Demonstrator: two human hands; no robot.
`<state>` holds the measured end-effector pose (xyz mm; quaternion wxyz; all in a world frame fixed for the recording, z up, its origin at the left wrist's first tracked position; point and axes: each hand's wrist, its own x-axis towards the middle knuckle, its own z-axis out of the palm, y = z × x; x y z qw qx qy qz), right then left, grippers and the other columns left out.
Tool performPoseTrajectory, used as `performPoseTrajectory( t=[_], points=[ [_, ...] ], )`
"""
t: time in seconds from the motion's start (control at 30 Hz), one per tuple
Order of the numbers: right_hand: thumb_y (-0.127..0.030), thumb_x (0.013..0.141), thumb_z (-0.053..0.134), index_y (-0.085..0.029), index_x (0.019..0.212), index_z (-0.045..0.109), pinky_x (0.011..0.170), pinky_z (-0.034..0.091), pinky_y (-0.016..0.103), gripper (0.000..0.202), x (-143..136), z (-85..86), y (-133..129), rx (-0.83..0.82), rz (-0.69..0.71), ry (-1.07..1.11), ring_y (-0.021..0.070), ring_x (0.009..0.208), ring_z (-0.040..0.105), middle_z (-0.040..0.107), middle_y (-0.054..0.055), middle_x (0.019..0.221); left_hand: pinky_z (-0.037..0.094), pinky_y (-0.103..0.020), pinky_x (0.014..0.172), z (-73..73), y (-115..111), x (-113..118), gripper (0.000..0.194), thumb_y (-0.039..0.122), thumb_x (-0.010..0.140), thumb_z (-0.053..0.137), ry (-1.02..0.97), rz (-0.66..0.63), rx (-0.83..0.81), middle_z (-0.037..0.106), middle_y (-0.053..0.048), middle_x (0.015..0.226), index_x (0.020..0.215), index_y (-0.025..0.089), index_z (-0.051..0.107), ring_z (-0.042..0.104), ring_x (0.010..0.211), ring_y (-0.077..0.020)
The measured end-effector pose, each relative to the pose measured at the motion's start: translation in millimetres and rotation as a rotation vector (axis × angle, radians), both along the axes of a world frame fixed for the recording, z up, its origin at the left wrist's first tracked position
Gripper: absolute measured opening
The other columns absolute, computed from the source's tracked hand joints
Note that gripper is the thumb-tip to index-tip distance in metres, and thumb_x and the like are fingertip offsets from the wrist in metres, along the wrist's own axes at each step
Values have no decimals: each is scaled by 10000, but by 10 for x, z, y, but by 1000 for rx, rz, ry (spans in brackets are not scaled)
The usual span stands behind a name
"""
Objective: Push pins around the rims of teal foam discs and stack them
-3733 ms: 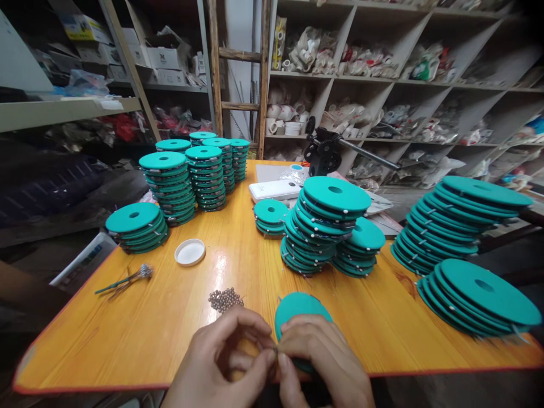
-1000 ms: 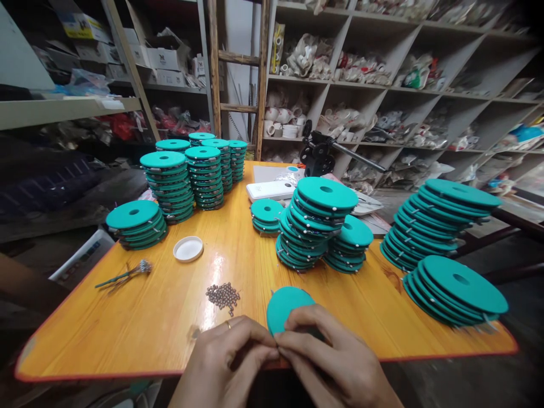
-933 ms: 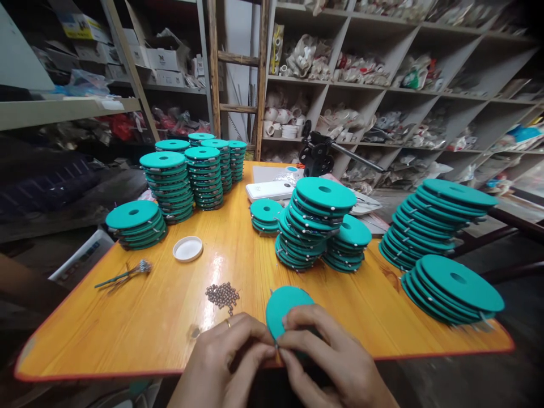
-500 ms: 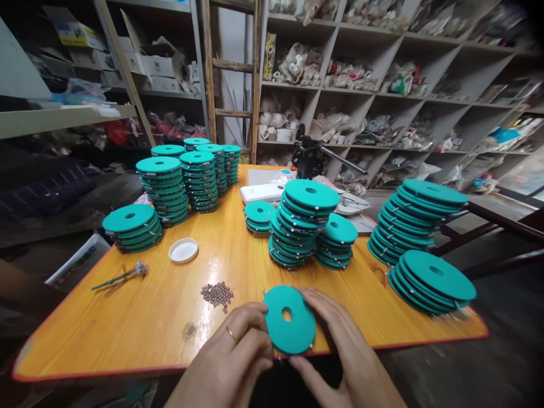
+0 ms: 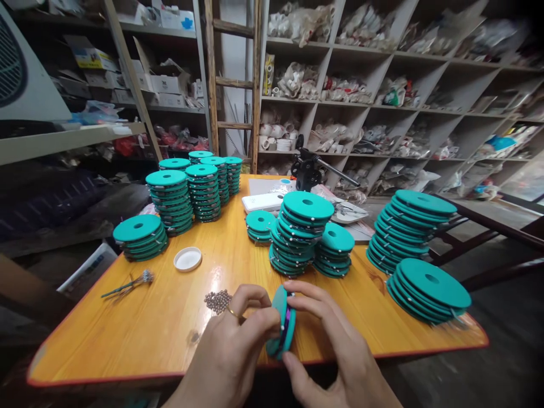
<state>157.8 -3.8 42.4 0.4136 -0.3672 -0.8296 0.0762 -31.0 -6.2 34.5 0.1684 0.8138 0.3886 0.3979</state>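
orange wooden table (image 5: 144,334) bears twelve visible spool stacks (image 5: 302,232), one white lid (image 5: 187,259); at its near edge, left hand (image 5: 232,348) and right hand (image 5: 335,334), fingers bent, grip one teal spool (image 5: 289,336) tipped on edge.

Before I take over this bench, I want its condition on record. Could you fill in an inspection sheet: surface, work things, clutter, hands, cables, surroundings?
Surface: glossy wooden table with a red edge; dark knot near the front.
Work things: green spool held up on its edge, purple showing between its rims; bead pile loose on the table; stacks of green spools left, middle and right.
Clutter: white lid; thin green bundle with silvery tips; white case; black stand at the back.
Hands: left hand and right hand both on the green spool.
Cables: nothing seen.
Surroundings: shelves of bagged goods; wooden ladder.
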Motion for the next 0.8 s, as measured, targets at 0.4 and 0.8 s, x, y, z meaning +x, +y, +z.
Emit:
performPoseTrajectory(
  t=[0.4, 0.8],
  points=[
    [-76, 909, 528, -198, 1085, 654, 807, 558, 186, 248, 77, 331, 188, 45, 127, -64, 122, 941, 670, 651, 63, 1032, 426, -272, 946, -72, 80, 214, 301, 32, 988, 335, -341, -26, -130, 469, -29, 1150, 1083, 278, 481, 494, 1135, -149],
    [-90, 1002, 273, -60, 924, 689, 701, 598, 318, 424, 30, 538, 228, 476, 141, -439, 246, 829, 729, 734, 142, 904, 401, -274, 955, -104, 98, 255, 251, 56, 1007, 256, -438, -66, -163, 451, -23, 1096, 1001, 257, 406, 474, 1080, -146]
  ],
)
